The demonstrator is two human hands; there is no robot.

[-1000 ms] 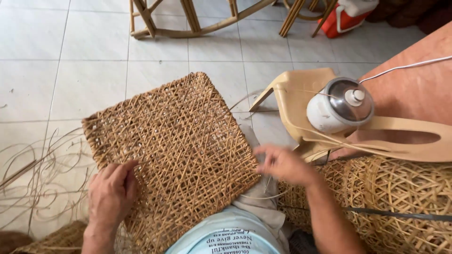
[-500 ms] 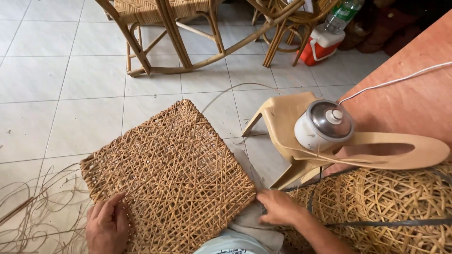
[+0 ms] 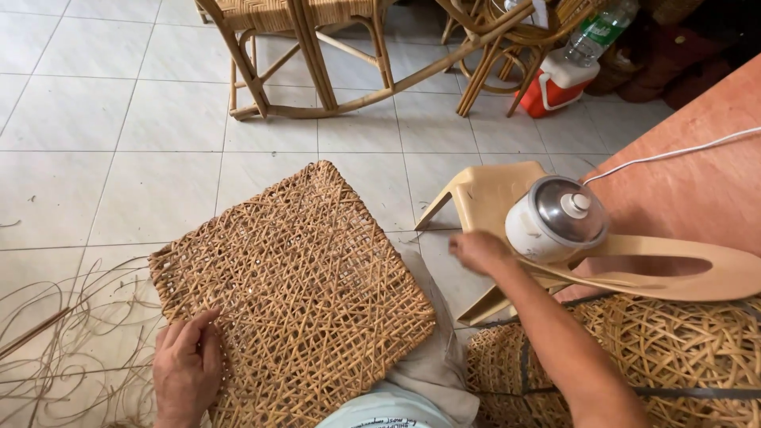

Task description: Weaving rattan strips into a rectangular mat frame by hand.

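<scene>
Spreading across the tiled floor and the person's lap, a square woven rattan panel is seen, golden-brown, with an open criss-cross weave and a thick braided rim. Its near left edge is pressed by the left hand, laid flat with fingers spread. The right hand, blurred, is raised empty and loosely curled beside a small white lidded pot on a beige plastic stool.

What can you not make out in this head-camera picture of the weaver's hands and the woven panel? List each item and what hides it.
- Right hand: motion blur; whether it holds a strand cannot be told.
- Woven panel: near edge cut off by the frame bottom and covered by the lap cloth.
- Left hand: wrist cut by the bottom edge.
</scene>
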